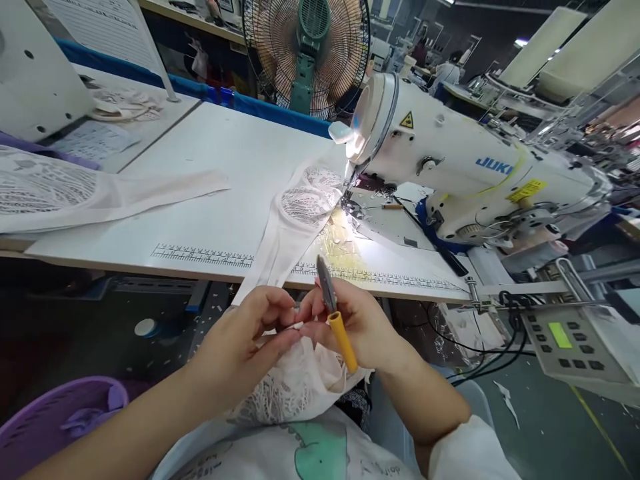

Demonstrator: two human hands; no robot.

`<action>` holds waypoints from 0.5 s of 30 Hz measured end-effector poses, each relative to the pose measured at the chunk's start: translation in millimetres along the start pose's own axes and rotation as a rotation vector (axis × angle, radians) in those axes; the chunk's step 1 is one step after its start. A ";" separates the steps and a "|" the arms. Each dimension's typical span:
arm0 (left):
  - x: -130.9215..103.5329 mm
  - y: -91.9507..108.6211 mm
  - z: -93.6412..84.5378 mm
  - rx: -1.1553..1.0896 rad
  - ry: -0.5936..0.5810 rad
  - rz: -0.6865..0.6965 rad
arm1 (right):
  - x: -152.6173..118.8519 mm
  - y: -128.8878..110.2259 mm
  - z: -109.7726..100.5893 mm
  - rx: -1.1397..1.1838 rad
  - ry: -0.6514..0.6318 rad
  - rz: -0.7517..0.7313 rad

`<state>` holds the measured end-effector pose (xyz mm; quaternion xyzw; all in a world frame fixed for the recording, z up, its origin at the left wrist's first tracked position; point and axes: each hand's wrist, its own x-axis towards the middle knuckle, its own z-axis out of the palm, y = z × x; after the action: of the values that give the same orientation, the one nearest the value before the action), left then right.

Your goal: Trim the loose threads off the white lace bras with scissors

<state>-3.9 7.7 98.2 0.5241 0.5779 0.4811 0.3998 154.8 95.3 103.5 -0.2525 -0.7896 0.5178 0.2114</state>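
Above my lap, my left hand (pixel 255 337) pinches the edge of a pale lace bra (pixel 280 393) between thumb and fingers. Right beside it, the fingertips of my right hand (pixel 357 320) are closed on the same edge. A pair of thread snips (pixel 343 340) with a yellow handle rests across my right hand, its dark blade pointing up and away. The exact spot pinched is covered by my fingertips. More white lace fabric (pixel 305 207) runs from near my hands up onto the table, ending by the sewing machine's needle; whether it joins the bra is hidden.
The white JUKI sewing machine (pixel 450 147) stands on the table (pixel 210 147) at right, its control panel (pixel 570 340) below. Another lace piece (pixel 55 190) lies at left. A fan (pixel 306 53) is behind the table. A purple basket (pixel 65 393) stands lower left.
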 end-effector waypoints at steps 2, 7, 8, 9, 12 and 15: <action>0.0 -2.4 -0.5 0.031 -0.005 0.010 | 4.4 0.3 -0.6 0.063 -0.026 0.001; -7.1 -18.3 0.7 0.431 0.066 0.248 | 9.7 0.5 0.6 0.213 -0.017 0.050; -8.1 -20.7 1.5 0.481 0.081 0.286 | 10.1 0.0 1.0 0.221 -0.013 0.058; -8.6 -22.1 2.3 0.506 0.092 0.308 | 10.3 -0.4 1.3 0.219 -0.014 0.064; -7.5 -19.0 2.9 0.483 0.093 0.287 | 10.5 -1.3 2.8 0.167 -0.015 0.073; -5.4 -10.2 0.7 0.368 0.064 0.184 | 10.6 -0.8 4.5 0.147 -0.014 0.064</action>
<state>-4.8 2.5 87.8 0.6235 0.6182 0.4180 0.2332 143.7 98.4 103.3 -0.2576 -0.7424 0.5827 0.2072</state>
